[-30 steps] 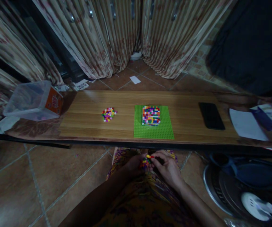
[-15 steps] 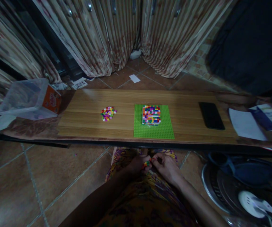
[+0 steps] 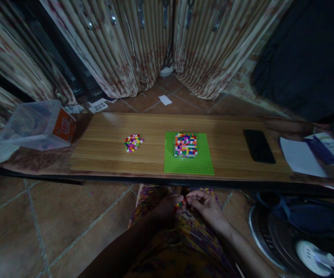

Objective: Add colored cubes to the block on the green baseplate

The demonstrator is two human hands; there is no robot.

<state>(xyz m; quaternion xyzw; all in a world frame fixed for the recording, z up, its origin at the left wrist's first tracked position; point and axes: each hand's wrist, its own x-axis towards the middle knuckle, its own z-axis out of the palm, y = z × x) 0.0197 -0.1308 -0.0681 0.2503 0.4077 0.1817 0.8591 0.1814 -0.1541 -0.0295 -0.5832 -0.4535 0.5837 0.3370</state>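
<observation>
Over my lap, below the table's front edge, my left hand [image 3: 169, 204] is closed around a few small coloured building bricks [image 3: 179, 205], green, red and yellow among them. Close beside it, my right hand [image 3: 204, 203] pinches a small red piece [image 3: 185, 200] at its fingertips, against or very near the bricks in the left. On the table a block of many-coloured bricks [image 3: 186, 145] stands on a green baseplate [image 3: 204, 164]. Left of the plate lies a loose pile of small coloured bricks [image 3: 132, 143].
A black phone-like slab [image 3: 259, 146] lies at the right of the wooden table [image 3: 111, 154], with white paper [image 3: 300, 156] beyond it. At the far left stands a clear plastic box [image 3: 32, 125] with an orange label. A round fan-like appliance [image 3: 283, 235] is low on the right.
The view has tilted up slightly, so everything sits a little lower. My hands stay together over my lap, the right one's fingers shifting slightly at the red piece.
</observation>
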